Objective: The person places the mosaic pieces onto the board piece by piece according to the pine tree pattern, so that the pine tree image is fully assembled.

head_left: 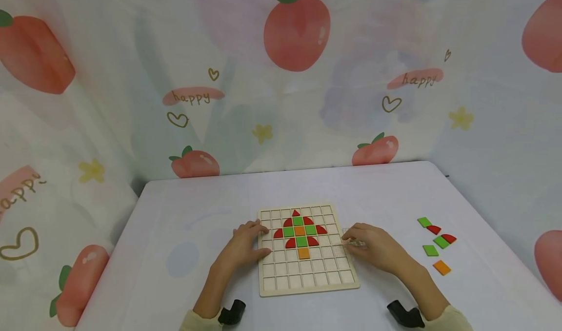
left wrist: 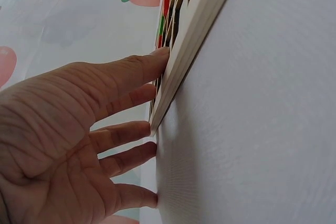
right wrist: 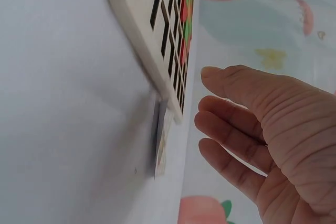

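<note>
A wooden grid board (head_left: 287, 283) lies on the table, with red, green and orange tiles (head_left: 299, 231) set in its upper middle squares. My left hand (head_left: 247, 243) rests at the board's left edge, thumb and fingers spread and straight, the thumb tip touching the frame in the left wrist view. Beside the right edge, my right hand (head_left: 373, 247) hovers with loosely bent fingers and nothing between them. Below it a thin, pale printed card or paper (right wrist: 161, 145) sticks out from the board's edge; how far it reaches underneath is hidden.
Several loose tiles lie on the right of the white table (head_left: 210, 199): green (head_left: 431, 250), red (head_left: 433, 229) and orange (head_left: 441, 267). A fruit-patterned curtain (head_left: 246, 106) hangs behind the table and along both sides.
</note>
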`<state>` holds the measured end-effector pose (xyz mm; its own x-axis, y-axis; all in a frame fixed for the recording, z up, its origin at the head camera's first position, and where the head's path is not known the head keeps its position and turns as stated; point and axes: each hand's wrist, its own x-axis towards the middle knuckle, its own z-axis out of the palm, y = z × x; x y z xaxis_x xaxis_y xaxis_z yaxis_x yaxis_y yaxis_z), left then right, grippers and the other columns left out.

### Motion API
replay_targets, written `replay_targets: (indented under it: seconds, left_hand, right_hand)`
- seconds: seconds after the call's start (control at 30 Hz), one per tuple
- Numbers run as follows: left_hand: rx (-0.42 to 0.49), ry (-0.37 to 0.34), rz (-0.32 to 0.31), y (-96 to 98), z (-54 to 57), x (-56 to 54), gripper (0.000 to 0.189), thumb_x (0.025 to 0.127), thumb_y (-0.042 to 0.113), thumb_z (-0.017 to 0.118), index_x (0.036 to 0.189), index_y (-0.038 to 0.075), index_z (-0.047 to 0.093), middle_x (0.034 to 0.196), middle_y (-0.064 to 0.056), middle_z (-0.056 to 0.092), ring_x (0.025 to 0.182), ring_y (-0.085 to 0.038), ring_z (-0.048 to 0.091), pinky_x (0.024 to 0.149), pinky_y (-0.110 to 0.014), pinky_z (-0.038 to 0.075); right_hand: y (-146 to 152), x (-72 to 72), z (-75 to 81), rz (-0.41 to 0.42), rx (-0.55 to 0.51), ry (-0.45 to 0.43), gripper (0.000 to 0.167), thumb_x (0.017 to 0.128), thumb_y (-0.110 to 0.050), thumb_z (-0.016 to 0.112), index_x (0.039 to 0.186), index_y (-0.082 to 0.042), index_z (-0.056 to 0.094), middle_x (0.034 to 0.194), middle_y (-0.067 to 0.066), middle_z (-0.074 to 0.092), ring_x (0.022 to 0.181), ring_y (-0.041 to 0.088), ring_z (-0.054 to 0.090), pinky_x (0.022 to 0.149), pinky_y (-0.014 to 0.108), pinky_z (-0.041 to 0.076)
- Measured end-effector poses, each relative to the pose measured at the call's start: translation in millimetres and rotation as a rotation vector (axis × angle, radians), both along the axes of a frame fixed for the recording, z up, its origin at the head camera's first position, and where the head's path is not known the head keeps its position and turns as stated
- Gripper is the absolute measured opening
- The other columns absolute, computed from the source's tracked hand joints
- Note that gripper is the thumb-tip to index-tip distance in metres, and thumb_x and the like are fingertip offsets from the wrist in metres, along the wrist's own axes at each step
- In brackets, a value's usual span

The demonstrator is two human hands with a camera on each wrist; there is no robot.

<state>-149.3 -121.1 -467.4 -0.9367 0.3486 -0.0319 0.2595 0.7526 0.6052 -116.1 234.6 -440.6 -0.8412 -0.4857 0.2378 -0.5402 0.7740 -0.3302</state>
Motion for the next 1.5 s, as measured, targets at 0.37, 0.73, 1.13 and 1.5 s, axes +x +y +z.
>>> replay_targets:
  seconds: [0.37,0.73,1.13,1.5]
  left_hand:
    - [0.019,-0.01,-0.014,-1.0,-0.8,-0.8,0.045,0.086,0.022,0.084,0.126,0.01,0.066,0.15,-0.022,0.05,0.14,-0.047,0.043,0.113,-0.075,0.023]
    - [0.012,-0.017,0.001,1.4,0.4,0.7,0.045,0.085,0.022,0.084,0.126,0.01,0.067,0.15,-0.022,0.05,0.14,-0.046,0.043,0.113,-0.074,0.023]
    - [0.013,-0.012,-0.003,1.2,1.7,1.1,0.045,0.086,0.022,0.083,0.126,0.01,0.066,0.15,-0.022,0.05,0.14,-0.047,0.043,0.114,-0.074,0.023]
    - [0.012,-0.006,0.01,0.7,1.5,2.1,0.046,0.085,0.021,0.084,0.126,0.009,0.066,0.15,-0.021,0.05,0.141,-0.045,0.043,0.114,-0.073,0.023]
  right_hand:
    - [36,7.5,-1.8,-0.118,0.004,0.017,0.022,0.083,-0.01,0.085,0.101,-0.016,0.075,0.096,-0.009,0.069,0.088,0.013,0.066,0.075,0.035,0.059]
    - [77,16.9,-1.1,-0.253,-0.001,-0.033,0.022,0.084,-0.012,0.083,0.104,-0.012,0.076,0.097,-0.006,0.07,0.084,0.017,0.065,0.071,0.033,0.057]
    - [119,31.4,2.3,-0.345,-0.02,-0.088,0.028,0.083,-0.001,0.08,0.109,-0.009,0.073,0.102,0.008,0.073,0.085,0.029,0.069,0.07,0.039,0.056]
    - [145,34.9,-2.5,-0.386,0.016,-0.169,0.034,0.081,-0.003,0.08,0.114,-0.005,0.071,0.106,0.014,0.072,0.087,0.03,0.065,0.07,0.04,0.053]
